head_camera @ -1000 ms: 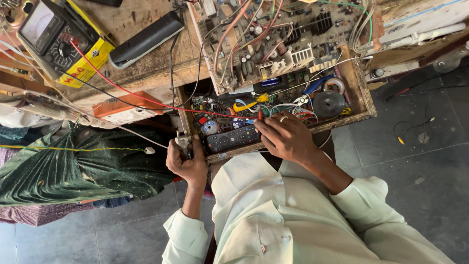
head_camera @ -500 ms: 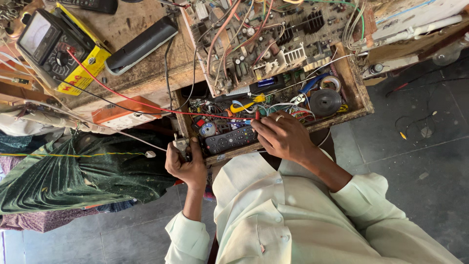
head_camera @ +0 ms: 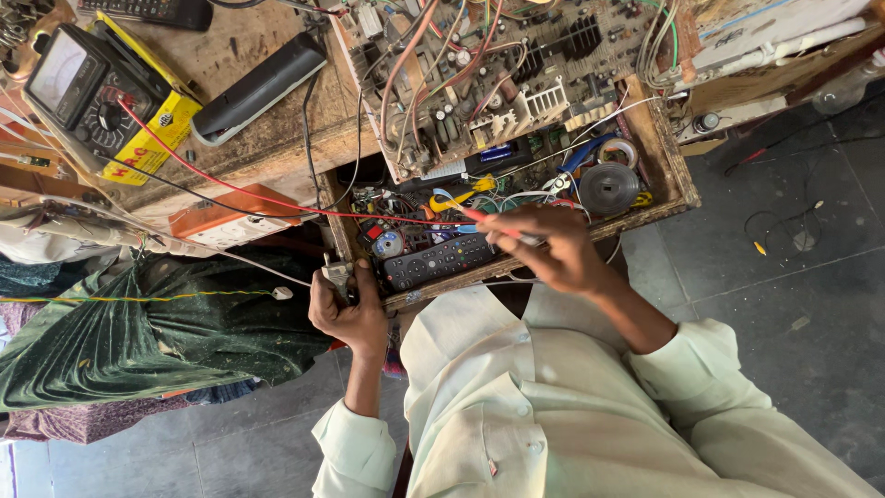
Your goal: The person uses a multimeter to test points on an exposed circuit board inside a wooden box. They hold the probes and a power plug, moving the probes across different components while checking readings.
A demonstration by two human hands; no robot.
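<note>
1. Pinching a red test probe (head_camera: 493,221) between its fingertips, the right hand (head_camera: 553,249) is closed around it above the open wooden drawer (head_camera: 668,161), the probe tip pointing toward the tangle of parts inside.
2. The left hand (head_camera: 350,309) is curled shut on a small grey plug-like part (head_camera: 336,274) at the drawer's front left corner.
3. A black remote control (head_camera: 441,261) lies along the drawer's front edge, between the 2 hands and just beside the right one.
4. Further back in the drawer sit a dark round spool (head_camera: 608,187), a roll of tape (head_camera: 619,150) and loose coloured wires.
5. A large circuit board (head_camera: 489,74) crowded with capacitors and heat sinks rests over the drawer's rear part.
6. The red lead (head_camera: 230,189) runs from the probe leftward across the wooden bench (head_camera: 267,148) to an analogue multimeter (head_camera: 83,92) in a yellow case.
7. A long black remote (head_camera: 258,88) lies on the bench near the meter, and an orange-and-white box (head_camera: 226,226) sits at the bench edge.
8. Green cloth (head_camera: 138,332) hangs below the bench on the left.
</note>
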